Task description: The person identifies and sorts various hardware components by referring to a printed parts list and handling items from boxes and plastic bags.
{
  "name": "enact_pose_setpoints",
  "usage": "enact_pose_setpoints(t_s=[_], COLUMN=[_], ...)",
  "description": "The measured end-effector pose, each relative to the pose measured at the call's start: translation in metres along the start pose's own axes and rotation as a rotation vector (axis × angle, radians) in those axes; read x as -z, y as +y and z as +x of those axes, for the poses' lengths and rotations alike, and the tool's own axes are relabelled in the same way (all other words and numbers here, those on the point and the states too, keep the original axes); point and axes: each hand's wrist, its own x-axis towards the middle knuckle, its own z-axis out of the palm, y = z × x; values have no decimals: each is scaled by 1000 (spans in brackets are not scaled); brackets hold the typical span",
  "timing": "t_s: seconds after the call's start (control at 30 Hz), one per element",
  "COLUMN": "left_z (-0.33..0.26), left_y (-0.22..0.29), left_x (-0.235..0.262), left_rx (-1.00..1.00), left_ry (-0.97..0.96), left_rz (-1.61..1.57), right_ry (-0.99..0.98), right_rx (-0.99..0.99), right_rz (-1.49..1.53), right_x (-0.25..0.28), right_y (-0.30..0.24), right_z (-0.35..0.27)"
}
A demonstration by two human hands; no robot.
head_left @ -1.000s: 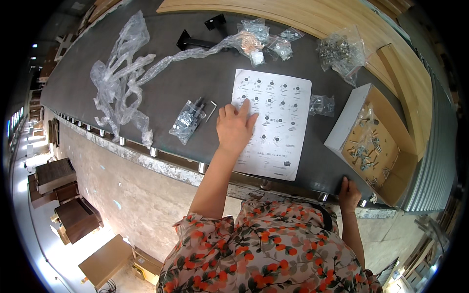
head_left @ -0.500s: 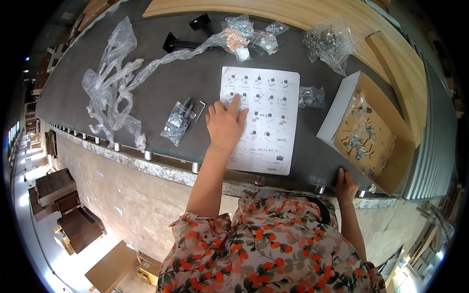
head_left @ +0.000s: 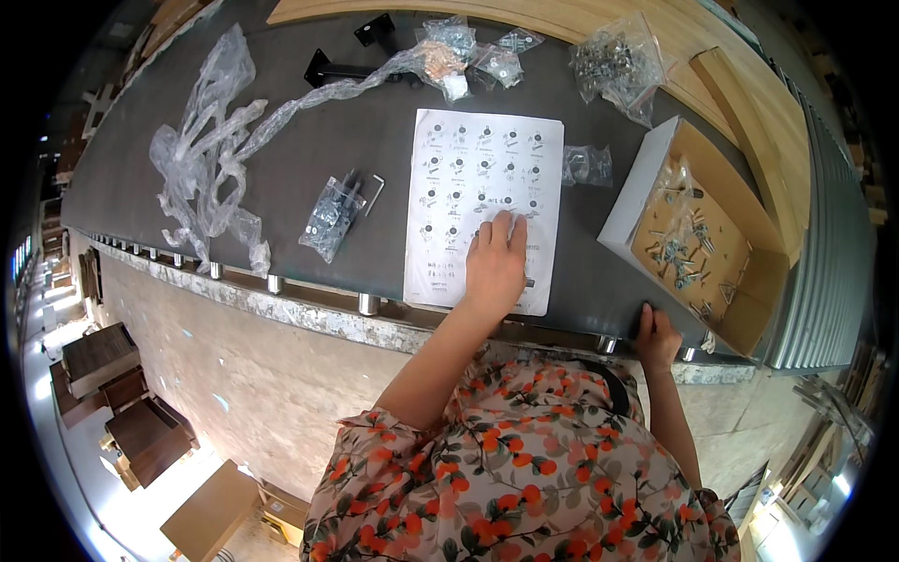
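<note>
My left hand rests on the lower right part of a white printed sheet that has rows of small part drawings. Its fingers are stretched out on the paper, and nothing is held. At the table's near edge, my right hand leans with its fingers curled in and nothing visible in them. A cardboard box stands close by it, with loose screws and bolts and a clear bag inside. Left of the sheet lie a small bag of dark hardware and a hex key.
Crumpled plastic wrap sprawls over the table's left side. Black metal brackets and small hardware bags lie at the back. A large bag of fittings sits near wooden boards. Another clear bag touches the sheet's right side.
My left hand has slid right and nearer to me across the sheet, from the upper left drawings to the lower right. My right hand stays at the table edge. The view has shifted slightly.
</note>
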Motion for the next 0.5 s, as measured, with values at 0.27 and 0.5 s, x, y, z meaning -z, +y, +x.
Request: enact_pose_setpoints(t_s=[0.27,0.5], left_z=[9,8], left_y=[-7,-8], left_x=[-8,-8], left_rx=[89,82], left_ry=[52,19], left_rz=[-46,-49], right_ry=[14,35], right_rx=[4,24], right_rz=[2,4], right_x=[-1,-1], right_y=[0,0], right_z=[1,1])
